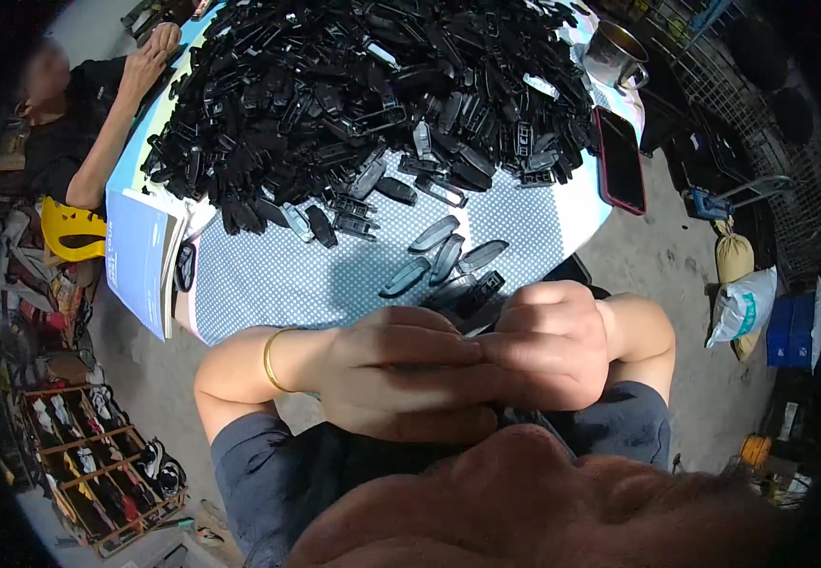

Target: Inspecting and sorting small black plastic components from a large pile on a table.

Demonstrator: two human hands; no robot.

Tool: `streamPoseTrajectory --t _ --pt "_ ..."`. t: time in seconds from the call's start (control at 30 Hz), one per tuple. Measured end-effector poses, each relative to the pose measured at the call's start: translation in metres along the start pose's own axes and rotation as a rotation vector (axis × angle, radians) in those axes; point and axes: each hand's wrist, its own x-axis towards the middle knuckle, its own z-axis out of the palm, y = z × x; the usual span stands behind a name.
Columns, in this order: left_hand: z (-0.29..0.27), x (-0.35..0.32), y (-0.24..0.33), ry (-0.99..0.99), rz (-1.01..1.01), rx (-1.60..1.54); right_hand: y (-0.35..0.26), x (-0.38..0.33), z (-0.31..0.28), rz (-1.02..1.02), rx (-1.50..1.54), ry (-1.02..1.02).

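My left hand [396,374], with a gold bangle at its wrist, and my right hand [554,348] meet close to my chest, over the table's near edge. Both have their fingers bent and pressed together. Whatever lies between them is hidden behind the knuckles. Just beyond the hands, a few long, oval dark plastic pieces [447,257] rest on the dotted tablecloth [268,284]. Farther back rises a large heap of black plastic parts [335,104], some shaped like narrow open frames and others like smooth shells.
A phone in a red case [622,161] and a metal mug [615,55] stand along the table's right side. On the left edge lies a blue-covered book [139,251]. Another person's hand [150,57] rests at the far left. Sacks [744,303] sit on the floor at right.
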Motion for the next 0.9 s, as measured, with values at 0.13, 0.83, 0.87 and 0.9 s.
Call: streamPoseTrajectory --t 0.13,0.83,0.87,0.9 --pt "-0.014 0.016 -0.027 -0.246 -0.304 -0.198 0.018 -0.008 -0.007 0.159 -0.172 -0.092" --pt "0.01 -0.032 -0.07 -0.359 -0.85 0.497 0.087 -0.04 0.006 0.733 0.403 -0.298" --pt "0.009 -0.032 -0.07 -0.36 -0.852 0.497 0.086 -0.042 0.007 0.701 0.381 -0.369" --pt "0.009 -0.03 -0.07 -0.334 -0.855 0.477 0.083 -0.041 0.006 0.743 0.372 -0.425"
